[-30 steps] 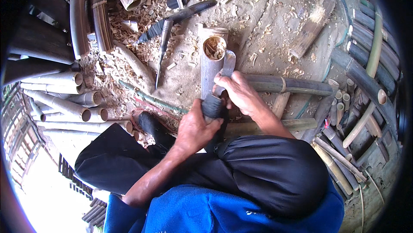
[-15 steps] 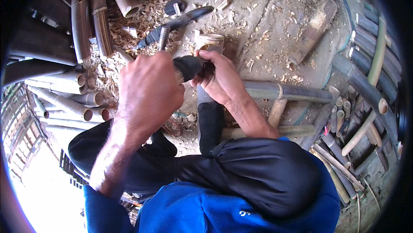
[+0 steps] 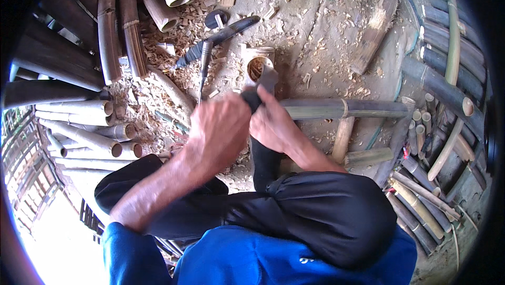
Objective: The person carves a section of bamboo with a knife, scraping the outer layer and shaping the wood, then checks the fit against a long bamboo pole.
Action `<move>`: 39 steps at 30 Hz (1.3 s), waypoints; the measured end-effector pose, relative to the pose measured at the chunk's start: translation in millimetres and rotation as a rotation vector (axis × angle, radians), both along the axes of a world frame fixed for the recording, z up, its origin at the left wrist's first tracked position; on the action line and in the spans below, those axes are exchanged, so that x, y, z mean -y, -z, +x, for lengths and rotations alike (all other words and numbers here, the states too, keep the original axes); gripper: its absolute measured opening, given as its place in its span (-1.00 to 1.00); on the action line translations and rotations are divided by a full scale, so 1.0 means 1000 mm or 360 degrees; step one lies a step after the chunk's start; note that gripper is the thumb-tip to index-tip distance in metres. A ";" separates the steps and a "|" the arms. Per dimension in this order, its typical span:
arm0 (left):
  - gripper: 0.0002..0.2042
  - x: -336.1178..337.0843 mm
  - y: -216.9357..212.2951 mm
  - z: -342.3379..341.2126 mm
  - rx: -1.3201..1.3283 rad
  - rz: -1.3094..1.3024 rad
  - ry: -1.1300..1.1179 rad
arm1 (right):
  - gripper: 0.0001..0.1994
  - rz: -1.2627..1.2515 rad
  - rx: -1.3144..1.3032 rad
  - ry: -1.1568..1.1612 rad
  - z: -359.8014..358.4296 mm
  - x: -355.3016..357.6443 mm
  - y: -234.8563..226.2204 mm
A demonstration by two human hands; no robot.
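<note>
My left hand (image 3: 218, 130) is closed around the black-wrapped handle of a knife (image 3: 268, 78), whose broad grey blade points away from me. My right hand (image 3: 271, 127) is closed against the same knife, its thumb along the handle near the blade; motion blurs its fingers. The blade lies over the near right edge of a carved opening in an upright bamboo piece (image 3: 258, 52), and pale shavings sit inside. Beyond my left hand, a slim metal tool with a rounded grey handle (image 3: 205, 56) stands or lies among the shavings. A curved dark tool with a wrapped handle (image 3: 223, 35) lies farther off.
A bamboo frame (image 3: 368, 107) crosses on the right near my knee. Bamboo tubes (image 3: 79, 127) are stacked at left; longer ones (image 3: 447, 90) lie at right. A rough wood block (image 3: 374, 32) rests at far right. Wood shavings (image 3: 158, 95) cover much of the ground.
The left hand has moved right and slightly down with the knife. The right hand has drawn back toward me, uncovering the bamboo's opening and the blade. The view has shifted slightly.
</note>
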State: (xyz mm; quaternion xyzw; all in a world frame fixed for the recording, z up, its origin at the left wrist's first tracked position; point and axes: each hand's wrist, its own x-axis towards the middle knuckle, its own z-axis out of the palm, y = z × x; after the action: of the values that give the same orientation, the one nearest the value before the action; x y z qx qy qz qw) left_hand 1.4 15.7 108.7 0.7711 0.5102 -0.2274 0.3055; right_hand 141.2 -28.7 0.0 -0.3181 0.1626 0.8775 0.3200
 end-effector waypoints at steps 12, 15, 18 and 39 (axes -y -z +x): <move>-0.33 -0.044 0.107 0.093 0.1028 0.0252 0.0500 | -0.56 0.1343 0.2348 -0.2229 0.115 -0.039 0.022; -0.33 -0.059 0.110 0.096 0.1186 0.0061 0.0147 | -0.54 0.1548 0.2515 -0.2117 0.127 -0.074 0.021; -0.39 -0.061 0.114 0.083 0.1491 0.0389 -0.0229 | -0.60 0.1768 0.2646 -0.2286 0.095 -0.120 -0.019; 0.09 -0.043 0.114 0.054 0.1887 0.0713 -0.1552 | -0.86 0.3084 0.2135 -0.3397 0.017 -0.194 -0.034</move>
State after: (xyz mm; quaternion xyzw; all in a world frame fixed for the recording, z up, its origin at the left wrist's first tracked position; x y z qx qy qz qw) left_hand 55.6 58.4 -5.7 0.4966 0.5761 0.4876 0.4286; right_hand 158.6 165.4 33.9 0.2782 0.8863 -0.1631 0.3325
